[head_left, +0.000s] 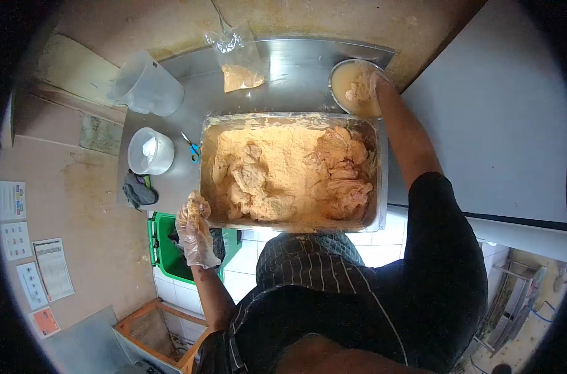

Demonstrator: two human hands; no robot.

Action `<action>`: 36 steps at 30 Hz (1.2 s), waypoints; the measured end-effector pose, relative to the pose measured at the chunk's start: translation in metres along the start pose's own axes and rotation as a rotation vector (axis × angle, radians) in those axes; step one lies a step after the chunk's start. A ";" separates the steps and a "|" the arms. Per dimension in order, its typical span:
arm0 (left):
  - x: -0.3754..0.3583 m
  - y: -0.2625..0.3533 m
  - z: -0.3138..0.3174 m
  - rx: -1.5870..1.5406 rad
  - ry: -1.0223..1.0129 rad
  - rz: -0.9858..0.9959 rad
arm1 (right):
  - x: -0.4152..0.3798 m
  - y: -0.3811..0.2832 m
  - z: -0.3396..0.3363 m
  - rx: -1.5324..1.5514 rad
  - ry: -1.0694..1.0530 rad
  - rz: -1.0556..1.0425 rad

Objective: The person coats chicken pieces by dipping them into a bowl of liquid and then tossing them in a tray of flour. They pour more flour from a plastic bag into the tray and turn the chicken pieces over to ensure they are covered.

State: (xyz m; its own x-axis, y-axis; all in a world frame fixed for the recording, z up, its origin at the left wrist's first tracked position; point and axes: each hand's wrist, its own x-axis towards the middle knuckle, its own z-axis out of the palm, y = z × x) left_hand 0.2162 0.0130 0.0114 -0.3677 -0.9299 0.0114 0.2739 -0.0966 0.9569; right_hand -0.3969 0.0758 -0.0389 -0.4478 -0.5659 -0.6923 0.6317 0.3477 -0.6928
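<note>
A large metal tray (pixel 293 225) in front of me holds loose flour (pixel 283 140). Floured chicken pieces (pixel 251 177) lie at its left, and redder, less coated chicken pieces (pixel 343 193) are heaped at its right. My left hand (pixel 196 227), in a clear plastic glove, is raised off the tray's left front corner; its fingers are curled and caked with flour, and what they hold, if anything, is hidden. Beyond the tray's right corner, my right hand (pixel 366 90) dips into a bowl (pixel 342 78) of cloudy liquid. Its fingers merge with a pale lump there.
On the metal counter (pixel 190 71) are a bag of orange powder (pixel 241 76), a clear plastic jug (pixel 149 87), a white tub (pixel 151 151), blue-handled scissors (pixel 194 151) and a dark cloth (pixel 139 190). A green bin (pixel 165 265) stands below left. A grey surface (pixel 489 118) borders the right.
</note>
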 end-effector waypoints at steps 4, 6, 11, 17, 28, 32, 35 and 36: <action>0.002 -0.006 -0.014 0.019 -0.086 0.015 | -0.001 -0.002 0.003 -0.021 0.031 -0.019; 0.000 -0.003 -0.008 0.037 -0.069 0.014 | -0.003 -0.002 0.004 -0.024 0.041 -0.028; -0.005 -0.005 -0.006 0.030 -0.044 -0.001 | -0.009 -0.003 0.010 -0.032 0.056 -0.048; -0.011 -0.004 0.000 0.047 0.067 0.001 | -0.027 -0.010 0.012 0.015 0.058 -0.071; -0.013 -0.016 -0.013 0.030 0.056 -0.008 | -0.091 -0.043 0.005 0.266 -0.251 -0.116; -0.008 -0.015 -0.013 0.056 0.047 -0.033 | -0.111 -0.066 -0.002 0.171 -0.370 -0.156; -0.009 -0.016 -0.014 0.054 0.007 0.041 | -0.113 -0.053 0.009 0.157 -0.248 -0.149; -0.010 -0.020 -0.019 0.050 -0.011 0.061 | -0.116 -0.044 0.012 0.155 -0.183 -0.142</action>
State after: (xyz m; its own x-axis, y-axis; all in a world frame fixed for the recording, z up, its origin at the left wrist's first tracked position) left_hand 0.2311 0.0172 -0.0131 -0.3614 -0.9296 0.0726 0.2516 -0.0222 0.9676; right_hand -0.3648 0.1175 0.0740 -0.4255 -0.7315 -0.5327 0.6663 0.1451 -0.7314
